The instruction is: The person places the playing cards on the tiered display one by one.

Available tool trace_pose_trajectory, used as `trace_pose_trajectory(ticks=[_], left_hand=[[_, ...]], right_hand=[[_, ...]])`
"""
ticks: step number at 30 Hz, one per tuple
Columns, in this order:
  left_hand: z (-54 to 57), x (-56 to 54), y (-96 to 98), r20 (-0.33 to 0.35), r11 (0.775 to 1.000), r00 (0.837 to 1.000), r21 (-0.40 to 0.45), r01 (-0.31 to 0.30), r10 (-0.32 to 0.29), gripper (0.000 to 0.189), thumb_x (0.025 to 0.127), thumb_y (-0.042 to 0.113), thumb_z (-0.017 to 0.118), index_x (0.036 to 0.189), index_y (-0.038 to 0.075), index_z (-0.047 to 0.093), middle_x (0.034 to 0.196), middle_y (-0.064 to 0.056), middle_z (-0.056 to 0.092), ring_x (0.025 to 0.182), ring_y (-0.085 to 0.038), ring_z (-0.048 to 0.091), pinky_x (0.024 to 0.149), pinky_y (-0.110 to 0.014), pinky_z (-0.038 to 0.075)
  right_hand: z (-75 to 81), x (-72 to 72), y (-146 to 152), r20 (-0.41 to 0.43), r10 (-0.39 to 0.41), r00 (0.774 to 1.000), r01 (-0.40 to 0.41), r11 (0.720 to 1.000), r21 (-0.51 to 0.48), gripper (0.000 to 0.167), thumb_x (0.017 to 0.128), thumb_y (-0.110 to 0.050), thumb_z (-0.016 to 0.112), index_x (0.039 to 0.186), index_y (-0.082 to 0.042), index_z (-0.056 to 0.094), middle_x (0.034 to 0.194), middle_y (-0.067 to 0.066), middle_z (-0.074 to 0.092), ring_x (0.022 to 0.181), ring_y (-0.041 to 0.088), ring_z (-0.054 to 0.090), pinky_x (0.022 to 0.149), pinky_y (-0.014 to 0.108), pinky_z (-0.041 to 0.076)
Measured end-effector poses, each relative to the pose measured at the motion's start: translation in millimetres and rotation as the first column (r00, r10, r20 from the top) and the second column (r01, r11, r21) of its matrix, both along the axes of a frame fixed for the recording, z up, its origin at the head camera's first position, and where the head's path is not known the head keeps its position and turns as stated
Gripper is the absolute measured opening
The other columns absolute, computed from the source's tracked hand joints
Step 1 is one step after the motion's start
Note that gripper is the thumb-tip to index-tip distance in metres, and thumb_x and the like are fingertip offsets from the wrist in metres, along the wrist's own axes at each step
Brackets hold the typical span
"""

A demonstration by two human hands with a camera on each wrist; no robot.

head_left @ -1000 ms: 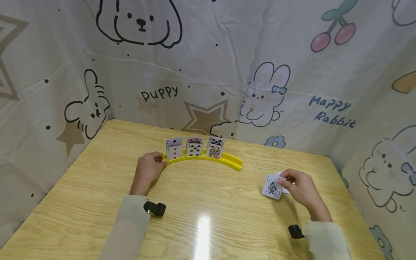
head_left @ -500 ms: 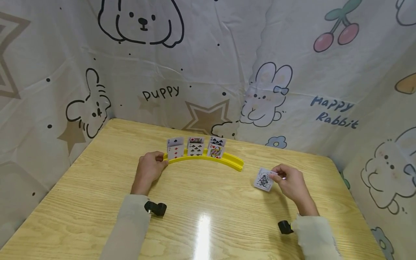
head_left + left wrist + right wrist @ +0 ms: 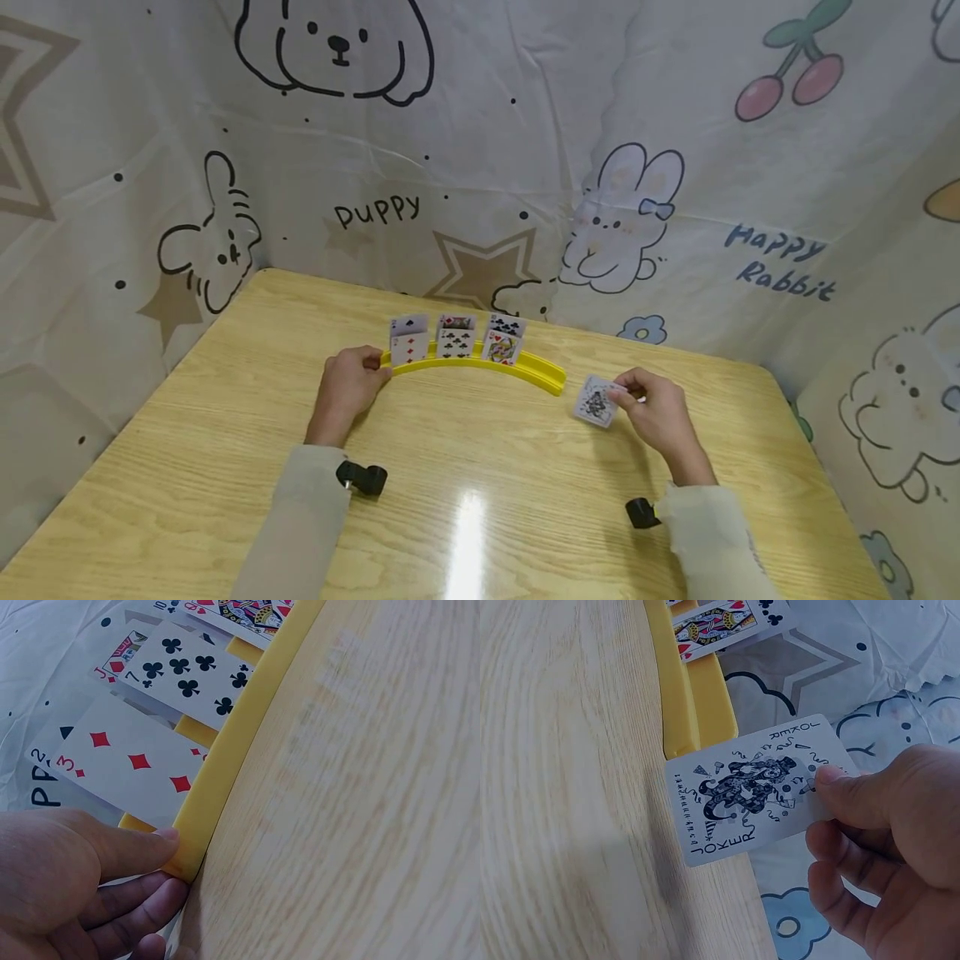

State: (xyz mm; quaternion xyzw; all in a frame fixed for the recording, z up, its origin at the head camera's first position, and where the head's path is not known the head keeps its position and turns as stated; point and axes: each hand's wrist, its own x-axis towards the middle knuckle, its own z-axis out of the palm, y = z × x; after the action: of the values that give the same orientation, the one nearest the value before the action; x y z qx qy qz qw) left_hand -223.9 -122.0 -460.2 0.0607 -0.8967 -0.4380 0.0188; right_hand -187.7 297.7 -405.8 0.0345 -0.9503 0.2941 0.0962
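A curved yellow card holder [image 3: 542,372] stands on the table with playing cards upright in it. My left hand [image 3: 348,387] pinches its left end between thumb and fingers. The three of diamonds [image 3: 131,761], seven of clubs [image 3: 187,671] and queen of hearts [image 3: 716,630] make up the front row. Behind them, partly covered, are a two of spades [image 3: 409,323], a jack of diamonds [image 3: 120,660] and a ten of clubs [image 3: 507,322]. Just off the holder's right end, my right hand [image 3: 660,412] pinches a black-and-white joker card [image 3: 750,791] by one edge, tilted over the table.
The light wooden table [image 3: 480,450] reaches back to a cartoon-printed cloth [image 3: 480,167] that hangs behind and on both sides. A black wrist camera [image 3: 363,477] sits on the left sleeve, another wrist camera [image 3: 642,512] on the right one.
My right hand has carried the joker card left and away from me, up to near the holder's right end. A white card edge seen behind it earlier no longer shows. My left hand stays put.
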Motion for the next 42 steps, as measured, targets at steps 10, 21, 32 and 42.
trace_pose_trajectory(ticks=[10,21,32,42], left_hand=[[0.0,-1.2,0.2,0.006,1.000,1.000,0.000,-0.004,0.004,0.034,0.094,0.015,0.072,0.124,0.001,0.068,0.107,-0.013,0.071,0.097,-0.025,0.065,0.084,-0.042,0.052],[1.2,0.3,2.0,-0.004,1.000,1.000,-0.003,-0.011,0.011,0.034,0.093,0.014,0.072,0.123,0.000,0.069,0.105,-0.013,0.071,0.096,-0.026,0.065,0.083,-0.042,0.053],[2.2,0.1,2.9,-0.015,1.000,1.000,-0.012,-0.013,0.013,0.033,0.093,0.014,0.073,0.122,0.000,0.070,0.104,-0.013,0.072,0.093,-0.025,0.066,0.081,-0.041,0.053],[2.8,-0.1,3.7,0.025,0.999,0.999,-0.023,-0.023,0.023,0.035,0.094,0.015,0.072,0.126,0.000,0.067,0.108,-0.013,0.070,0.097,-0.025,0.063,0.085,-0.041,0.051]], right_hand=[[4.7,-10.3,-14.7,-0.024,0.002,1.000,-0.003,0.999,-0.037,0.010,0.095,-0.013,0.070,0.096,-0.004,0.069,0.090,0.010,0.068,0.084,0.027,0.061,0.069,0.039,0.046],[5.4,-23.7,-33.6,-0.057,0.011,0.998,-0.017,0.996,-0.093,0.012,0.095,-0.014,0.071,0.095,-0.003,0.069,0.090,0.011,0.068,0.085,0.028,0.062,0.074,0.043,0.047],[10.8,-36.8,-49.6,-0.042,0.026,0.999,-0.031,0.994,-0.105,0.012,0.096,-0.017,0.069,0.097,-0.005,0.070,0.093,0.010,0.067,0.088,0.027,0.060,0.076,0.042,0.048],[21.1,-47.8,-60.0,-0.063,0.045,0.997,-0.052,0.992,-0.116,0.014,0.096,-0.019,0.070,0.097,-0.005,0.070,0.094,0.010,0.068,0.089,0.028,0.060,0.076,0.043,0.048]])
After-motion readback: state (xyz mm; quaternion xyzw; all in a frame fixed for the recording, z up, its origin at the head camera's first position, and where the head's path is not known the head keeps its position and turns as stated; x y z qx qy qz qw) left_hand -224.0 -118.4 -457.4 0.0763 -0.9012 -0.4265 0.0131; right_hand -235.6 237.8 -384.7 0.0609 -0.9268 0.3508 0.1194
